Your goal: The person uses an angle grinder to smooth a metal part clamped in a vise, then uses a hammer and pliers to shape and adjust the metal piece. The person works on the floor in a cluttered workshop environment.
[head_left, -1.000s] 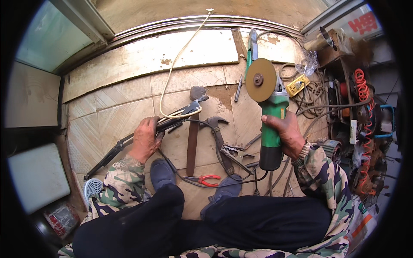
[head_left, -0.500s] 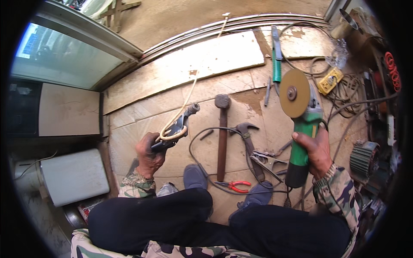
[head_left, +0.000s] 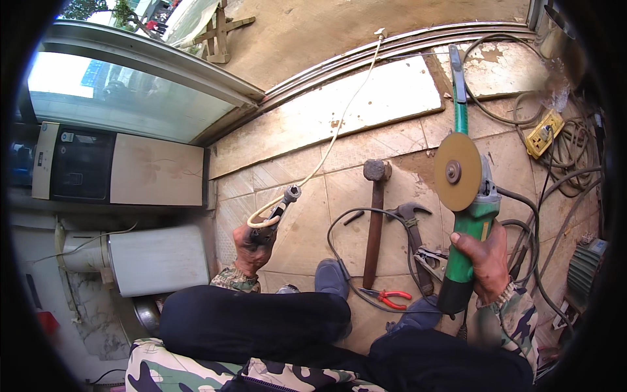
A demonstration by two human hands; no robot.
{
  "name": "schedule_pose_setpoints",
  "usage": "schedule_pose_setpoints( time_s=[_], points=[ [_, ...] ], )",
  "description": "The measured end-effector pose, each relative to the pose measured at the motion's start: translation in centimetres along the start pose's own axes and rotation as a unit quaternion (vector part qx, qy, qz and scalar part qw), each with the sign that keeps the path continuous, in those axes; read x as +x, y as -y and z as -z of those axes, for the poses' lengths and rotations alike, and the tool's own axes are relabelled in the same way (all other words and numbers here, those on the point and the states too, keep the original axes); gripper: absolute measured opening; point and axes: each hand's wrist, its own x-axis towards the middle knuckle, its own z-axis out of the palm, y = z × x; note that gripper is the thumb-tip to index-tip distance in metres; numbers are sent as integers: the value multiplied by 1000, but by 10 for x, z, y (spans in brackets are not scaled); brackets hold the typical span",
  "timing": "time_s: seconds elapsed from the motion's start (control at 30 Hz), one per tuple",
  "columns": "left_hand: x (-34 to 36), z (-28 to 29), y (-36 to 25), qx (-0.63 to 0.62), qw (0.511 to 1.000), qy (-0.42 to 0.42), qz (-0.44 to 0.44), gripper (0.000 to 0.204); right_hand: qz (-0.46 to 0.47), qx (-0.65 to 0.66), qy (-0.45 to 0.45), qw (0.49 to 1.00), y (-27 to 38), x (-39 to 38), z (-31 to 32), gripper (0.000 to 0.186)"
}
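Note:
My left hand (head_left: 251, 247) is closed around a black metal piece with a round hollow end (head_left: 284, 206); its exact kind is unclear. A cream cord (head_left: 326, 157) loops over this piece and runs to a plug at the door sill. In my right hand (head_left: 482, 256) is a green angle grinder (head_left: 465, 251), its tan disc (head_left: 455, 171) upward and apart from the metal piece. On the floor between my hands lie a sledgehammer (head_left: 374, 228), a claw hammer (head_left: 418, 242) and red-handled pliers (head_left: 392, 298). A clamp (head_left: 431, 261) is partly hidden behind the grinder.
Pale boards (head_left: 339, 114) lie along the door track. A yellow socket box (head_left: 544, 134) and coiled cables (head_left: 578, 153) are at the right, above a finned motor (head_left: 586, 268). A green-handled tool (head_left: 460, 91) lies beyond the disc. A light-coloured box-shaped unit (head_left: 157, 258) stands at left.
The view has swung left, so the floor things sit farther right. Against the floor, the grinder has moved left and nearer. The black metal piece has dropped nearer me and turned a little.

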Motion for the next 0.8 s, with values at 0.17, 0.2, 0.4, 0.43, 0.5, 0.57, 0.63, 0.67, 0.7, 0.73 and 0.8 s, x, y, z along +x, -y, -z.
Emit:
schedule_pose_setpoints(
  time_s=[0.17,0.2,0.4,0.43,0.5,0.57,0.63,0.67,0.7,0.73,0.8],
  points=[
    [-1,-1,5,0,1000,-4,9,27,10,33,-14,999,-5,-3,-3,39],
    [-1,0,4,6,1000,-4,12,28,9,38,-15,999,-8,-2,-3,40],
    [-1,2,2,-2,1000,-1,28,30,-15,25,1,1000,-15,-1,2,49],
    [-1,1,2,-5,999,-3,34,30,-14,27,1,1000,-15,-2,2,50],
    [-3,0,4,-8,999,-6,42,30,-13,24,7,1000,-16,-1,3,50],
    [-5,0,9,-8,999,-7,47,31,-11,23,6,1000,-15,-2,3,50],
    [-4,-1,7,-2,999,-11,38,31,-11,24,2,1000,-15,-3,1,50],
    [-3,-2,7,1,999,-12,33,31,-11,22,3,1000,-15,-3,1,49],
    [-3,0,7,7,999,-9,32,31,-12,22,5,1000,-15,-2,1,49],
    [-3,2,8,13,999,-6,30,31,-12,21,7,1000,-16,-1,0,49],
    [-3,3,8,14,1000,-4,27,31,-12,20,12,1000,-17,0,1,49]
  ],
)
